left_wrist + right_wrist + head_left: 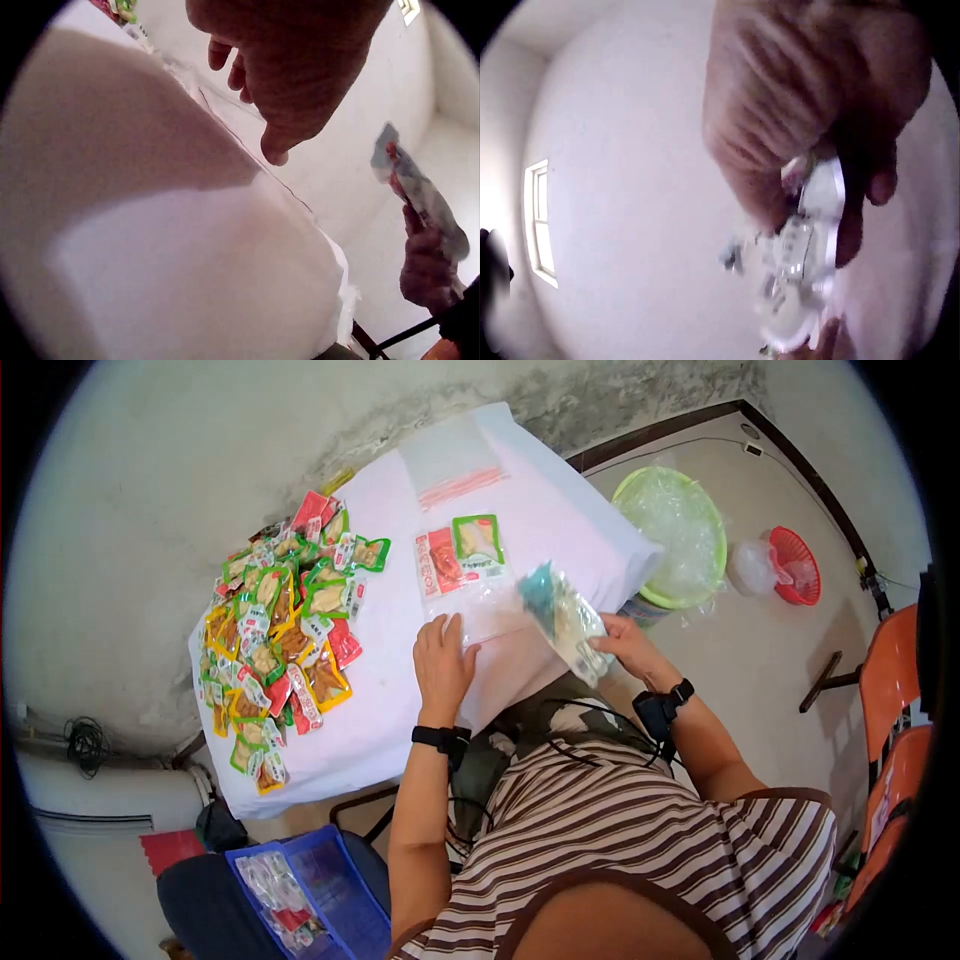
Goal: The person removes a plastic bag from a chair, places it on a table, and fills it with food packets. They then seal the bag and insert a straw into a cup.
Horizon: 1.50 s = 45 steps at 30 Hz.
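Observation:
On the white-covered table lies a clear plastic bag (485, 615) with a red packet (441, 560) and a green-edged food packet (478, 543) at its far end. My left hand (443, 665) rests at the bag's near left corner, its fingers extended and holding nothing. In the left wrist view, that hand (292, 75) is over the white cloth. To the right, my right hand (635, 650) pinches a blurred, pale packet with a blue-green end (565, 622) between thumb and fingers. The right wrist view has its whitish printed side (791, 255) below the thumb.
A large pile of food packets (285, 620) covers the table's left side. Clear bags with red strips (455, 465) lie at the far edge. Right of the table stand a green-rimmed bin (718, 530) of clear plastic and a red basket (800, 560). A blue crate (340, 880) sits lower left.

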Tool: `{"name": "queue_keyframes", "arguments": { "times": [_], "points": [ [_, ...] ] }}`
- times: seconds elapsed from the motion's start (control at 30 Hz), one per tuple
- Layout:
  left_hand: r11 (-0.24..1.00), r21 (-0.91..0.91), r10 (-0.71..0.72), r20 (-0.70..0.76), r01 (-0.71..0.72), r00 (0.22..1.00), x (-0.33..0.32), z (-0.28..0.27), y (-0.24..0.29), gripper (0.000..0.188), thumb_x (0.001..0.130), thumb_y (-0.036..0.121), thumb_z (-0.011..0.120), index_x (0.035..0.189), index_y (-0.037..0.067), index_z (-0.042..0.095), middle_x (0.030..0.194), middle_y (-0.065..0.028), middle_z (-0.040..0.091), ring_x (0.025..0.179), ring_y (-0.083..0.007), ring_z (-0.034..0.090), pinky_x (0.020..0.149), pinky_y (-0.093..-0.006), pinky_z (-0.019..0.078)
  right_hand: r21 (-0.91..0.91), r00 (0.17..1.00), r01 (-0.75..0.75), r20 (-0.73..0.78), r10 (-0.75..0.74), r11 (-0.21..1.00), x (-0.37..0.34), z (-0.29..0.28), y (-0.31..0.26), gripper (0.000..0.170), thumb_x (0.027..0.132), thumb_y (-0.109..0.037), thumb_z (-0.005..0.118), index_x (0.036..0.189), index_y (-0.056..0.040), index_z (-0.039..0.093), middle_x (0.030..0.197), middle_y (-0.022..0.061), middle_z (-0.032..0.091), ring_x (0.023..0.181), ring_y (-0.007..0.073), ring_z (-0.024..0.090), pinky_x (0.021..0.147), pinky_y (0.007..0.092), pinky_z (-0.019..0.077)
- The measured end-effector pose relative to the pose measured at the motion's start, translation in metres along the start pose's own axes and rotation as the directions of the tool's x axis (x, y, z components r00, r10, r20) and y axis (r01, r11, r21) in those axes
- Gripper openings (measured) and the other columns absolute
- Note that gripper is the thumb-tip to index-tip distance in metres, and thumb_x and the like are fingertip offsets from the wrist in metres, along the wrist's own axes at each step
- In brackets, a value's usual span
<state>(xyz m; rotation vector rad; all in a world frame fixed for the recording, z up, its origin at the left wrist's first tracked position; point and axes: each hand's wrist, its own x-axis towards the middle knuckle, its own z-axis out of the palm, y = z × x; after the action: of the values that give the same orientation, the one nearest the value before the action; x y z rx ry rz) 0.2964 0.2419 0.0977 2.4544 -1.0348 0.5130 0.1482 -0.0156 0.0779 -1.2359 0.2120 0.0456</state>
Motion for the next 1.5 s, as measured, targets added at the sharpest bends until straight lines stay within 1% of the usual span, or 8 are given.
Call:
{"name": "queue_keyframes", "arguments": {
  "times": [0.33, 0.73, 0.87, 0.93, 1.0, 1.1, 1.4, 1.5],
  "points": [
    [0.996, -0.088, -0.001, -0.128, -0.011, 0.992, 0.016, 0.015, -0.005, 0.014, 0.076, 0.011, 0.064, 0.09, 0.01, 0.065, 0.075, -0.0044, 0.055, 0.072, -0.0226, 0.055, 0.061, -0.0332, 0.0467, -0.213, 0.972, -0.069, 0.207, 0.114, 0.975, 0.009, 0.034, 0.016, 0.033, 0.084, -0.012, 0.061, 0.114, 0.0002, 0.057, 0.092, 0.0012, 0.063, 0.077, 0.0063, 0.056, 0.068, 0.022, 0.0471],
    [0.984, -0.176, -0.07, -0.252, 0.026, 0.965, 0.007, -0.007, 0.008, 0.031, 0.076, 0.002, 0.059, 0.107, 0.007, 0.061, 0.099, -0.0121, 0.056, 0.092, -0.0307, 0.052, 0.079, -0.0382, 0.0443, 0.074, 0.977, -0.154, 0.158, 0.141, 0.985, -0.002, 0.033, 0.005, 0.037, 0.085, -0.01, 0.058, 0.121, -0.0028, 0.053, 0.093, 0.0037, 0.064, 0.061, 0.0046, 0.055, 0.046, 0.0193, 0.0407],
    [0.926, -0.349, 0.119, -0.088, -0.143, 0.989, -0.003, -0.032, 0.027, 0.037, 0.073, -0.001, 0.058, 0.11, 0.006, 0.058, 0.116, -0.0151, 0.053, 0.104, -0.032, 0.049, 0.087, -0.0398, 0.0421, 0.34, 0.959, -0.252, 0.216, 0.185, 0.906, -0.004, 0.036, 0.012, 0.036, 0.086, -0.01, 0.056, 0.121, -0.0026, 0.051, 0.093, 0.005, 0.064, 0.063, 0.0076, 0.057, 0.049, 0.019, 0.0421],
    [0.888, -0.443, 0.114, -0.039, -0.119, 0.993, -0.008, -0.027, 0.019, 0.027, 0.078, 0.001, 0.059, 0.104, 0.004, 0.059, 0.111, -0.0118, 0.058, 0.099, -0.0235, 0.054, 0.084, -0.0336, 0.0436, 0.57, 0.752, -0.53, 0.659, 0.036, 0.628, 0.007, 0.025, 0.042, 0.036, 0.088, -0.015, 0.054, 0.123, -0.004, 0.049, 0.089, 0.006, 0.064, 0.066, 0.0119, 0.06, 0.054, 0.0197, 0.0462],
    [0.43, -0.804, -0.178, 0.371, 0.412, 0.911, -0.01, -0.023, 0.01, 0.016, 0.083, 0.004, 0.059, 0.099, 0.004, 0.06, 0.094, -0.0047, 0.062, 0.084, -0.0117, 0.056, 0.075, -0.0252, 0.0446, 0.559, 0.657, -0.56, 0.749, -0.083, 0.611, 0.014, 0.041, 0.041, 0.038, 0.091, -0.024, 0.051, 0.124, -0.0051, 0.048, 0.089, 0.006, 0.063, 0.07, 0.0148, 0.061, 0.055, 0.0222, 0.0492],
    [0.393, -0.775, -0.288, 0.408, 0.495, 0.867, 0.0, -0.027, 0.01, 0.011, 0.086, 0.006, 0.057, 0.096, 0.0, 0.06, 0.08, 0.0001, 0.061, 0.071, -0.0039, 0.052, 0.064, -0.0192, 0.0422, 0.569, 0.979, -0.199, 0.087, 0.182, 0.798, 0.013, 0.061, 0.029, 0.045, 0.094, -0.036, 0.044, 0.124, -0.0024, 0.047, 0.107, 0.0066, 0.061, 0.091, 0.0142, 0.06, 0.075, 0.0276, 0.0508],
    [0.326, -0.705, -0.354, 0.527, 0.63, 0.773, 0.016, -0.009, 0.012, 0.016, 0.089, 0.012, 0.055, 0.094, -0.001, 0.061, 0.075, -0.0019, 0.062, 0.064, -0.0064, 0.054, 0.058, -0.0222, 0.045, -0.046, 0.972, -0.221, 0.07, 0.224, 0.974, 0.001, 0.029, 0.004, 0.034, 0.089, -0.014, 0.056, 0.12, 0.0007, 0.052, 0.108, 0.0053, 0.06, 0.095, 0.0123, 0.057, 0.085, 0.0261, 0.0456],
    [0.766, -0.527, -0.337, 0.159, 0.369, 0.928, 0.01, -0.005, -0.001, 0.02, 0.081, 0.014, 0.062, 0.098, 0.004, 0.062, 0.092, -0.0121, 0.062, 0.083, -0.0246, 0.059, 0.075, -0.0329, 0.047, 0.121, 0.994, -0.105, 0.047, 0.1, 0.987, -0.006, 0.023, 0.014, 0.033, 0.088, -0.015, 0.057, 0.117, -0.0001, 0.054, 0.099, 0.002, 0.062, 0.085, 0.0086, 0.058, 0.073, 0.0234, 0.0475]
  ]
}}
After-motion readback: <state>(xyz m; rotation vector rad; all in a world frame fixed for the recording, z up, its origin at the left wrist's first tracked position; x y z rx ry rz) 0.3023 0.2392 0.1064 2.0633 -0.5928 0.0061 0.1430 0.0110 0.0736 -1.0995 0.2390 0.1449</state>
